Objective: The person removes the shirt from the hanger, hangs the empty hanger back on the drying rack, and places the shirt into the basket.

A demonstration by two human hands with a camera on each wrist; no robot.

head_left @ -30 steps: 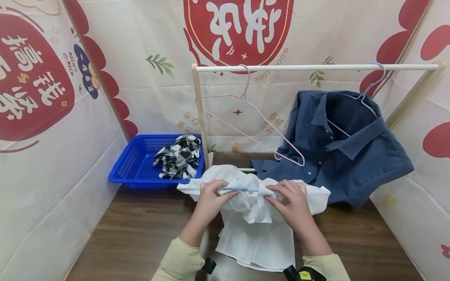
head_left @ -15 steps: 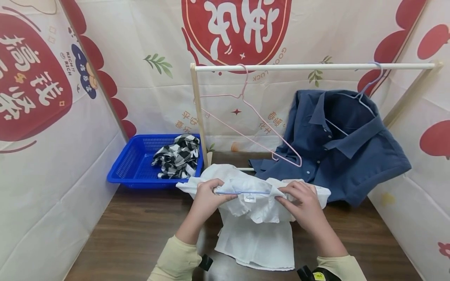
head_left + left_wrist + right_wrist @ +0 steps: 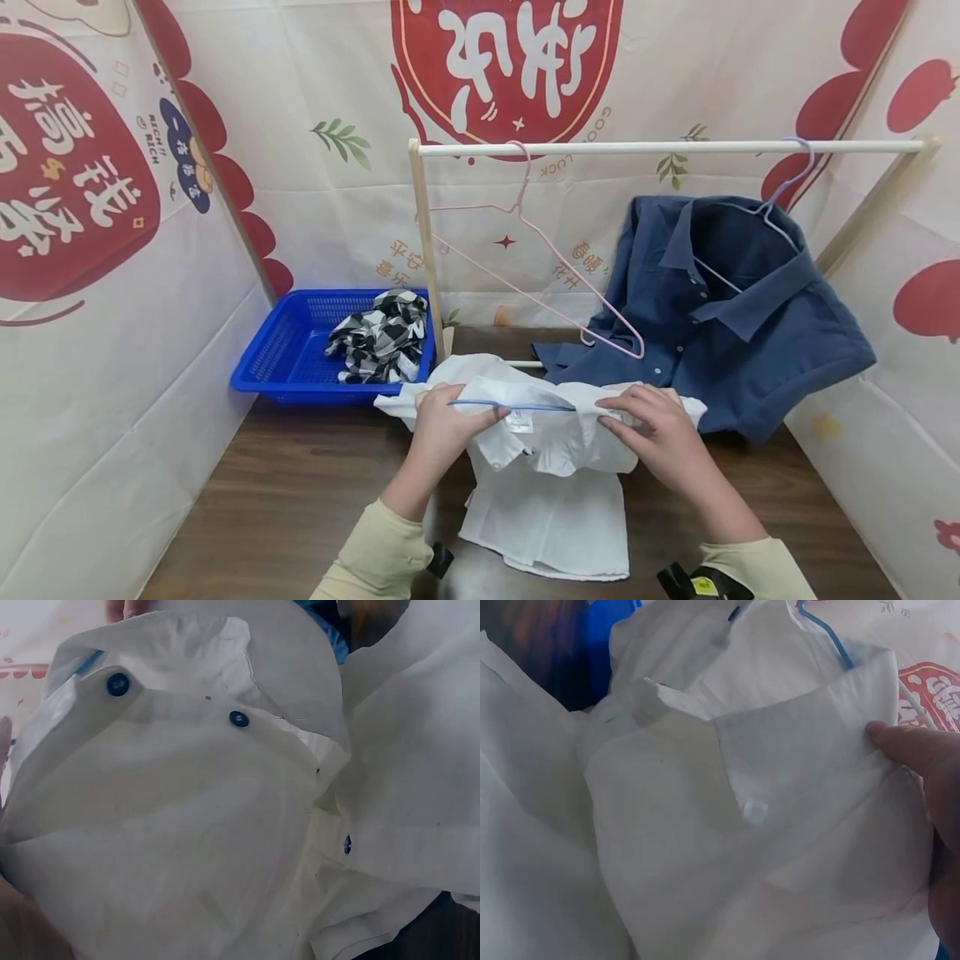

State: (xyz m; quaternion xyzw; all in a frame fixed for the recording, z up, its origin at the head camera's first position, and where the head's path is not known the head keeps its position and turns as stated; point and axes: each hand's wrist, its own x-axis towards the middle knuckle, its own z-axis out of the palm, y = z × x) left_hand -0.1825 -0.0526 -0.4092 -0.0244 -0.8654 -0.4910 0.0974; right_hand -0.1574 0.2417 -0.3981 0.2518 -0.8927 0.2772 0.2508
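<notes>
A white shirt (image 3: 543,525) with dark buttons hangs down over the table edge side nearest me, its neck opening spread toward me in the head view. Inside the neck runs the bar of a blue hanger (image 3: 540,407); its hook is hidden. My left hand (image 3: 446,425) pinches the left side of the neck, thumb across the hanger bar. On the other side, my right hand (image 3: 660,429) pinches the shirt near the collar between thumb and fingers. The right wrist view shows the thumb (image 3: 904,742) pressing the collar (image 3: 810,735), with blue hanger wire (image 3: 829,634) behind.
A blue basket (image 3: 258,367) holding a black-and-white checked garment (image 3: 382,337) stands at the left. Behind the shirt, a rack with a white rail (image 3: 637,149) carries a pink hanger (image 3: 558,246) and a dark blue shirt (image 3: 750,333) on a lilac hanger (image 3: 795,175).
My right hand has moved right with its side of the white shirt, widening the neck. More of the blue hanger bar and a neck label have come into view. The left hand has barely shifted.
</notes>
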